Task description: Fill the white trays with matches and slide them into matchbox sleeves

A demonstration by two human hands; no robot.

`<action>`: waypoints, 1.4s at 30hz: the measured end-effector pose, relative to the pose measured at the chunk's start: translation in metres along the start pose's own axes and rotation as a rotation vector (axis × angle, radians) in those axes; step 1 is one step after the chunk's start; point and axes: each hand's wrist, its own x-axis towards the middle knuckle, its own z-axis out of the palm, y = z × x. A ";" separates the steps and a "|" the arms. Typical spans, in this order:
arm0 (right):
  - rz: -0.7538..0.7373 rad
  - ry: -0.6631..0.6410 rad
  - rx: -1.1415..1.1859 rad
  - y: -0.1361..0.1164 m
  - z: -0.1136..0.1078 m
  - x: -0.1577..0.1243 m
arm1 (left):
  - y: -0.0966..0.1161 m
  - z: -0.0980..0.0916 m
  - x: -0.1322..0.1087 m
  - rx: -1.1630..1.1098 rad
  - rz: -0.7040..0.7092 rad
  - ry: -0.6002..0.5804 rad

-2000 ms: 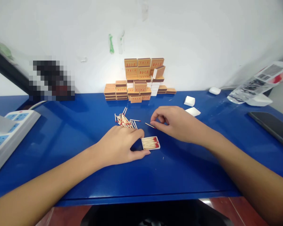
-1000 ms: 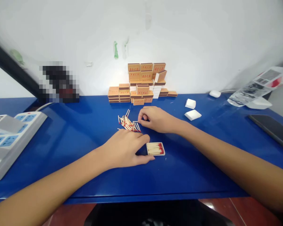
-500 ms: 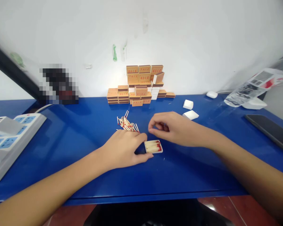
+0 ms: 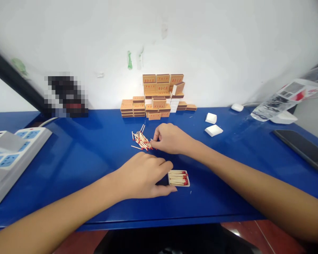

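Note:
A small open white matchbox tray (image 4: 178,178) holding red-tipped matches lies on the blue table (image 4: 82,158). My left hand (image 4: 143,176) rests beside it, thumb and fingers touching its left end. A loose pile of matches (image 4: 141,140) lies further back. My right hand (image 4: 169,138) reaches to the pile's right edge, fingertips pinched on matches there. What the pinch holds is partly hidden.
A stack of tan matchboxes (image 4: 159,95) stands against the white wall. Two white empty trays (image 4: 213,124) lie to the right. A power strip (image 4: 7,155) sits far left; a phone (image 4: 304,150) and a plastic bag (image 4: 283,100) far right. A white earbud case (image 4: 237,107) lies at the back.
My right hand has gone from above the tray back to the match pile. The tray and my left hand sit lower in view.

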 end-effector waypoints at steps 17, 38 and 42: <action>-0.143 -0.032 -0.057 0.035 -0.040 -0.034 | -0.018 0.000 0.002 0.012 -0.268 0.040; -0.337 -0.060 0.036 0.042 -0.039 -0.052 | -0.019 0.000 0.004 -0.023 -0.280 0.030; -0.292 0.060 -0.007 0.055 -0.039 -0.039 | -0.020 0.001 0.003 -0.023 -0.269 0.037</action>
